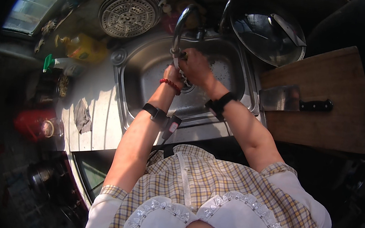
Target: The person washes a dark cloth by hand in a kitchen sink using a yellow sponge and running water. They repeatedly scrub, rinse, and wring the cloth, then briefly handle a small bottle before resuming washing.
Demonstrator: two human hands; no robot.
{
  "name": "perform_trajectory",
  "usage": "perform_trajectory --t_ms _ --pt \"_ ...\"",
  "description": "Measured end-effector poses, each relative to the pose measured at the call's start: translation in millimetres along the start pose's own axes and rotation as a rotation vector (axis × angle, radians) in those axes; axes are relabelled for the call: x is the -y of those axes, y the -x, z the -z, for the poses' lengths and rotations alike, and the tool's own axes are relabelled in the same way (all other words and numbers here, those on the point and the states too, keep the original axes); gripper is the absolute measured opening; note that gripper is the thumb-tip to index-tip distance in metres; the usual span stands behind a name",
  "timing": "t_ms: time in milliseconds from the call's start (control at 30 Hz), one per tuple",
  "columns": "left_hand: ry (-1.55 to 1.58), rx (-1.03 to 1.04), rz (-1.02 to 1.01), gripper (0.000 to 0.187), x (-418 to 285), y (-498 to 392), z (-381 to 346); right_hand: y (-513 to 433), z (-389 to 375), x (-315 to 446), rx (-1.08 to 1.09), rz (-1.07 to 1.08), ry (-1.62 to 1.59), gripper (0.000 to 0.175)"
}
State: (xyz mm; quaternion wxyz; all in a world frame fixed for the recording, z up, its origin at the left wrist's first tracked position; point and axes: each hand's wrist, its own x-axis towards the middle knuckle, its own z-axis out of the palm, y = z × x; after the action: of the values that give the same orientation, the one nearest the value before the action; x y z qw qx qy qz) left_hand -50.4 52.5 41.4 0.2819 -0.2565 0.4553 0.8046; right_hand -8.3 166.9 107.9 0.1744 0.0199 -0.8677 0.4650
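Both hands work close together under the chrome faucet (182, 20), inside a stainless steel sink (140, 80). My left hand (173, 73), below a red bead bracelet (171, 85), is right under the spout, where a whitish streak looks like running water. Whether it grips anything is hidden. My right hand (196, 66) is beside it, fingers curled around a small dark object (184, 56) whose end sticks out; its kind is unclear. Pale bits lie near the sink drain (186, 86), partly behind the hands.
On the right, a cleaver (281, 98) lies on a wooden cutting board (339, 79). Behind it leans a glass pan lid (265, 35). Back left stands a round metal steamer rack (128, 15). A yellow pump bottle (85, 47), a green-topped spray bottle (49, 63) and a grey cloth (83, 116) are left.
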Motion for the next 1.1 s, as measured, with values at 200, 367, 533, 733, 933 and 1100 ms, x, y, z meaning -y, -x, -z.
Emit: perform_trajectory --t_ms 200,367,533,733,933,1100 --pt "0.133 0.092 0.01 0.029 5 13 0 29 -13 38 -0.095 0.132 -0.115 0.032" --pt "0.181 0.166 0.028 0.03 2 24 -3 45 -24 51 -0.072 0.13 -0.187 0.034" --pt "0.127 0.156 0.012 0.032 5 33 -8 22 -19 -2 -0.13 -0.119 -0.172 0.04" --pt "-0.142 0.37 -0.084 0.028 -6 35 -31 6 11 -72 -0.067 -0.628 -0.29 0.051" --pt "-0.029 0.122 0.015 0.039 -9 39 -22 17 32 -50 0.126 -0.937 -0.753 0.046" --pt "0.219 0.483 0.142 0.039 1 -5 26 28 5 17 -0.076 -0.148 -0.25 0.03"
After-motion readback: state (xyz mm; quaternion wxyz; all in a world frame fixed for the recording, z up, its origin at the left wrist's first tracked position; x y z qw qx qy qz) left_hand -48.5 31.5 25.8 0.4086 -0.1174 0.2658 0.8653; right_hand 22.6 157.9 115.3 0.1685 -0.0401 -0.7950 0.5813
